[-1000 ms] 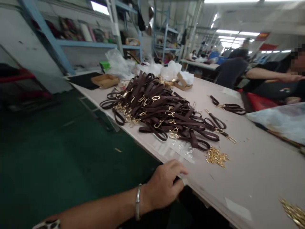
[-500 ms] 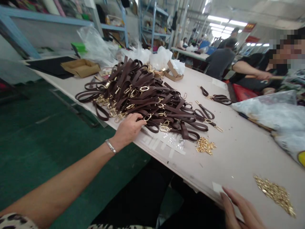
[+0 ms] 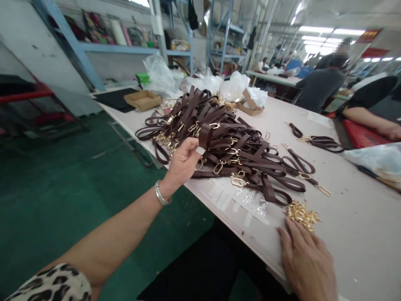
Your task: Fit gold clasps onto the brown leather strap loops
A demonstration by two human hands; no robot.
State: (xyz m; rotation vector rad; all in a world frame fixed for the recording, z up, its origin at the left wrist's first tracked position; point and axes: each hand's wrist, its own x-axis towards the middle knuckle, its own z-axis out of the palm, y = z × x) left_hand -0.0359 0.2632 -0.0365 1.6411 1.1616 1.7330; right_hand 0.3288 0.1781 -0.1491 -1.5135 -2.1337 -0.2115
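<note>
A big heap of dark brown leather straps (image 3: 219, 133) with gold clasps lies on the pale worktable (image 3: 360, 217). My left hand (image 3: 183, 163) is at the heap's near edge, its fingers pinched on one brown strap (image 3: 205, 136) that it lifts off the pile. My right hand (image 3: 308, 265) rests flat on the table near its front edge, fingers spread, fingertips next to a small pile of gold clasps (image 3: 302, 214). Small clear plastic bags (image 3: 250, 200) lie between the two hands.
A few loose straps (image 3: 313, 140) lie farther right. Cardboard trays (image 3: 142, 99) and white plastic bags (image 3: 233, 85) stand behind the heap. Other people (image 3: 322, 85) sit at the table's far right. Blue shelving (image 3: 125, 46) lines the back, and green floor is to the left.
My left hand has closed on a strap and lifted it from the heap. My right hand has slid forward on the table toward the small pile of gold clasps.
</note>
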